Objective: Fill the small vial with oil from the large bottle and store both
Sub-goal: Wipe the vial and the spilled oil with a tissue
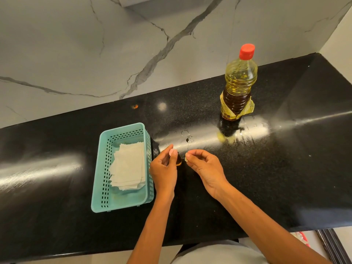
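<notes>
Nearest, at the centre of the bench (285, 168), two hands meet. The left hand (164, 168) pinches the one small vial (179, 161), which shows amber oil. The right hand (204, 168) pinches a small pale piece (186, 159) at the vial's mouth, perhaps its stopper. The vial is likely light, slick with oil and breakable, so it is best held round its body. At nine o'clock sits one teal basket (99, 178) with a stack of paper sheets (129, 166), too overlapped to count. Just beyond the hands lies one small ring-like thing (189, 139). Farthest, at two o'clock, the single large bottle (239, 82) stands upright, red-capped, heavy and probably greasy; grip its ribbed waist.
</notes>
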`<state>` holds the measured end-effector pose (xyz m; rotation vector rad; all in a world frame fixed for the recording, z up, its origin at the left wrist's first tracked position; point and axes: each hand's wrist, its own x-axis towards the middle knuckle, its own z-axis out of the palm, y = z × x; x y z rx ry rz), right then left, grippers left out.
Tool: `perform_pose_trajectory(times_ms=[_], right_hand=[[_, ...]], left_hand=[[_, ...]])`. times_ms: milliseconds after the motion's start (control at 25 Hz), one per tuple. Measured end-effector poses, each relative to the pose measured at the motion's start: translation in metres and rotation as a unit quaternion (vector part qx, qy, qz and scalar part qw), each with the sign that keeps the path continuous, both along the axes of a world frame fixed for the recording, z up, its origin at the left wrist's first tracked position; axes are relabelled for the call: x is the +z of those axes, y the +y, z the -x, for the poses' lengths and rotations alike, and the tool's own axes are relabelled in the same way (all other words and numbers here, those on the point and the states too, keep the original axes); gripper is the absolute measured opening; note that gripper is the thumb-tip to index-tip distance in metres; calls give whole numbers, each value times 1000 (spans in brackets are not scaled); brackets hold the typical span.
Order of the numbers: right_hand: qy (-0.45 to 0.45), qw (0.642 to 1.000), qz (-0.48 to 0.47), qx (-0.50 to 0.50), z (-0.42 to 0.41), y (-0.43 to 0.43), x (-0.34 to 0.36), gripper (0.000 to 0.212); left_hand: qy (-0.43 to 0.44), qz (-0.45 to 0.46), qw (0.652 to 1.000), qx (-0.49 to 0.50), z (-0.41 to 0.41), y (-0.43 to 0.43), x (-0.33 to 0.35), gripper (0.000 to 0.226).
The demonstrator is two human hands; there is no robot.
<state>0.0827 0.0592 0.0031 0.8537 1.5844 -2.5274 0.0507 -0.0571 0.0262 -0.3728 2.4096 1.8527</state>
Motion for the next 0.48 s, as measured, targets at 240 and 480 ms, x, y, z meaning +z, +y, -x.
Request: perform_pose_trajectory(times_ms=[240,480], right_hand=[[103,939,-322,67,10,-13,-1,9],[139,893,-425,55,34,-16,-3,13]], left_hand=[[-58,-104,993,9,2,-2,-2,29],[-68,-106,992,6,6,-4,-5,28]])
